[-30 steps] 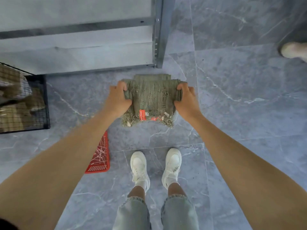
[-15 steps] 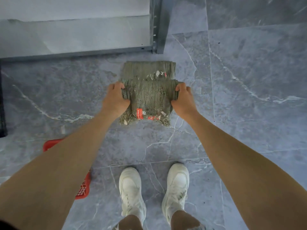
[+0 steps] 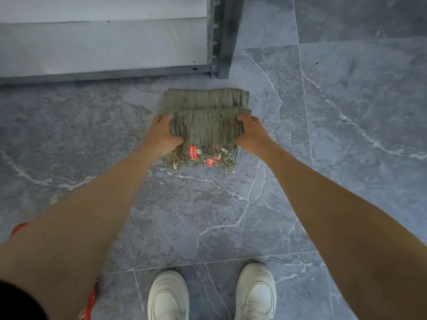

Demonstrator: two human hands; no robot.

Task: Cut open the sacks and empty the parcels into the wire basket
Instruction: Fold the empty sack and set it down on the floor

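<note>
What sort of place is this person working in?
Probably a warehouse or parcel-sorting room: a steel shelving rack stands on a tiled floor, folded woven sacks, one with red labels, are by it, and a red plastic crate shows at the left edge.

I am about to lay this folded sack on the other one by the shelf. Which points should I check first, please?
1. Left-hand grip on the held sack: ok.
2. Right-hand grip on its other end: ok.
3. Held sack neatly folded: ok.
4. Lower sack lies flat on the floor beneath: ok.
5. Held sack already rests on it: cannot tell.
6. Shelf post apart from both hands: ok.
</note>
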